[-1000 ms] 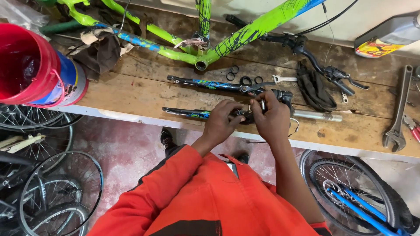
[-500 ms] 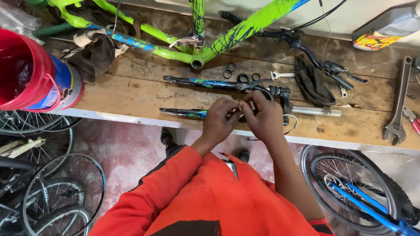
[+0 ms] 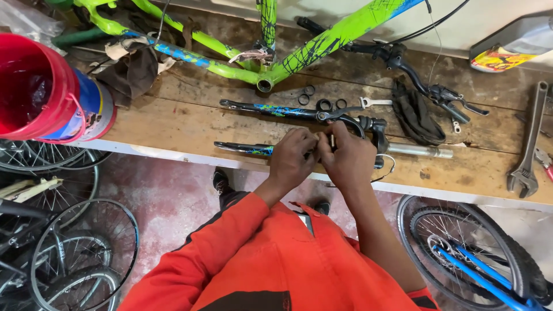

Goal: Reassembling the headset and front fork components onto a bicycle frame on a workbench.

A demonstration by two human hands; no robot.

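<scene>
Drawn closer together than a second ago, with fingertips now meeting over the near edge of the worn wooden counter (image 3: 173,124). Left hand (image 3: 295,158) and right hand (image 3: 345,158) both curled tight, pinching a small part too hidden to name, atop the black suspension fork with blue-green legs (image 3: 271,109). Fork lying flat, lengthwise along the counter, one leg (image 3: 242,148) poking out left of the knuckles, silver steerer tube (image 3: 417,151) jutting right. Crowded behind by a lime-green bicycle frame (image 3: 328,43), loose black rings (image 3: 322,103), a black glove (image 3: 415,115) and black handlebars with brake levers (image 3: 415,75). Red plastic bucket (image 3: 34,86) at far left, grey adjustable wrench (image 3: 527,150) at far right. Spoked wheels (image 3: 69,253) on the floor below.
</scene>
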